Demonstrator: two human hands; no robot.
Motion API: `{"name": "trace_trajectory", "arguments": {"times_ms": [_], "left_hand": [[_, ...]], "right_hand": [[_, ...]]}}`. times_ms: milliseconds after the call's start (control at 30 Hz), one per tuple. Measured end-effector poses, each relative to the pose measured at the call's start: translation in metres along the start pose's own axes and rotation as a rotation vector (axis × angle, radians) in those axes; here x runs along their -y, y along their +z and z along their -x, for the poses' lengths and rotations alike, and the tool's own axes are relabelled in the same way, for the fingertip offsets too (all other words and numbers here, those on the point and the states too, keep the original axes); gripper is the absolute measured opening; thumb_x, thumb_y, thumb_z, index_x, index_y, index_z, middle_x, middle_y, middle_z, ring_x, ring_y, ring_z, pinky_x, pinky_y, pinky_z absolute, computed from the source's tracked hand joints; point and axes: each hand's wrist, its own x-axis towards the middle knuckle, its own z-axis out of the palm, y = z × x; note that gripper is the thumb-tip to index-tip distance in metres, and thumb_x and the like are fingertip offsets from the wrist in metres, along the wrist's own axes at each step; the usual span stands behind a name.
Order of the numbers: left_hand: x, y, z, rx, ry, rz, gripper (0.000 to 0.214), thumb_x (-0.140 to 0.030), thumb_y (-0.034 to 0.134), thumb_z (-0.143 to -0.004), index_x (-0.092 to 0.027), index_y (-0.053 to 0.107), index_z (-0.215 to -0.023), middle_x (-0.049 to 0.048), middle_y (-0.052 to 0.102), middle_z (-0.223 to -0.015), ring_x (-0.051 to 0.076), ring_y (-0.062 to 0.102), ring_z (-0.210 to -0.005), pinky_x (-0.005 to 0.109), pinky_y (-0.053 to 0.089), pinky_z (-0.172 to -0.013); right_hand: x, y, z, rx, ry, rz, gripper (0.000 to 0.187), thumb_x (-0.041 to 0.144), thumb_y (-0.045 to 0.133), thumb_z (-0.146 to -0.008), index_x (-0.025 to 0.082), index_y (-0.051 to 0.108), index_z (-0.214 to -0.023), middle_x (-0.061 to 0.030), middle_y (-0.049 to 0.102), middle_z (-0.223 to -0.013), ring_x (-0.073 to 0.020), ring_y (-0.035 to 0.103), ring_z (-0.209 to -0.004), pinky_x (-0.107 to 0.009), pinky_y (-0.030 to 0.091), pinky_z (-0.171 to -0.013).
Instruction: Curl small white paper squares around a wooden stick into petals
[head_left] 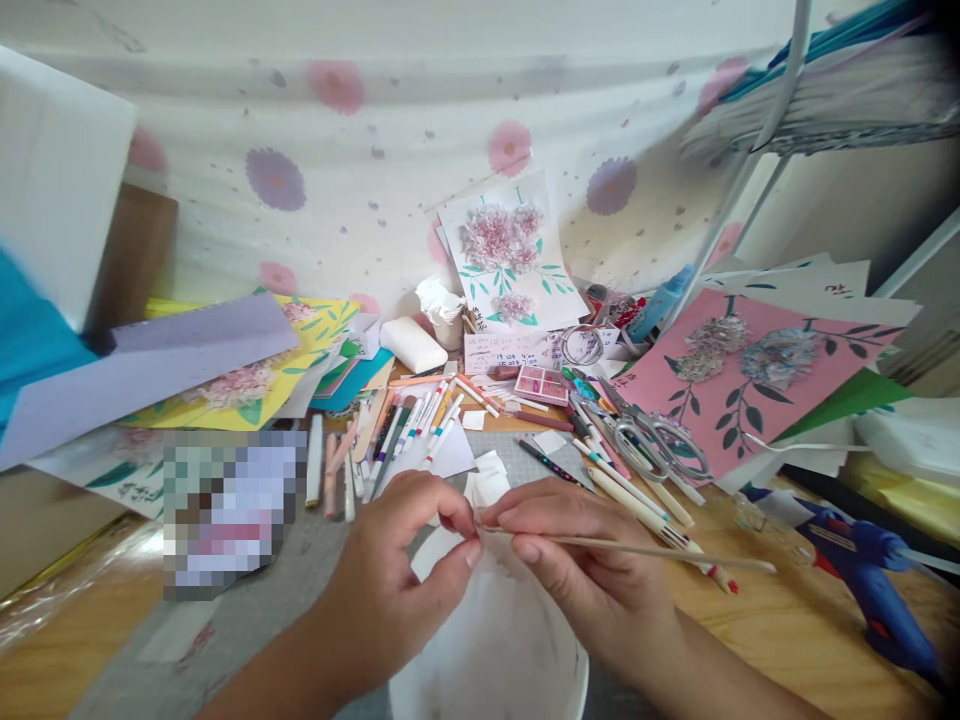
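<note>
Above the bench (787, 645), the right hand (611, 590) clamps a slim beige stick (697, 556) pointing rightward; left hand (386, 560) at inner tip, grip unclear.

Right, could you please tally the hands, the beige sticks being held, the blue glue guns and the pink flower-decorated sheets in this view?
Left hand and right hand: 2
Held thin beige stick: 1
Blue glue gun: 1
Pink flower-decorated sheet: 1
Total: 5
</note>
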Motion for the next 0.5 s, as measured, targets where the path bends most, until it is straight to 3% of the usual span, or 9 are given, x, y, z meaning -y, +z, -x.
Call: {"name": "trace_trajectory", "arguments": {"times_ms": [233,500], "left_hand": [[0.0034,0.0006,0.0002,0.034,-0.108,0.071,0.010,-0.025,0.054,-0.086,-0.021,0.059,-0.079,0.0003,0.062,-0.076,0.019,0.060,-0.072,0.031,0.046,-0.063],[0.0012,-0.0004,-0.0025,0.004,-0.062,0.003,0.020,-0.018,0.049,-0.087,-0.020,0.063,-0.072,0.0001,0.065,-0.069,0.020,0.061,-0.071,0.037,0.045,-0.076]], "right_hand": [[0.0012,0.0000,0.0002,0.048,0.005,0.043,0.027,0.007,0.064,-0.087,0.022,0.071,-0.109,-0.0086,0.077,-0.095,-0.0187,0.075,-0.086,-0.029,0.062,-0.074],[0.0010,0.0006,0.0000,0.060,0.002,0.099,0.024,0.009,0.063,-0.088,0.022,0.072,-0.106,-0.0090,0.078,-0.091,-0.0197,0.075,-0.084,-0.030,0.063,-0.073]]}}
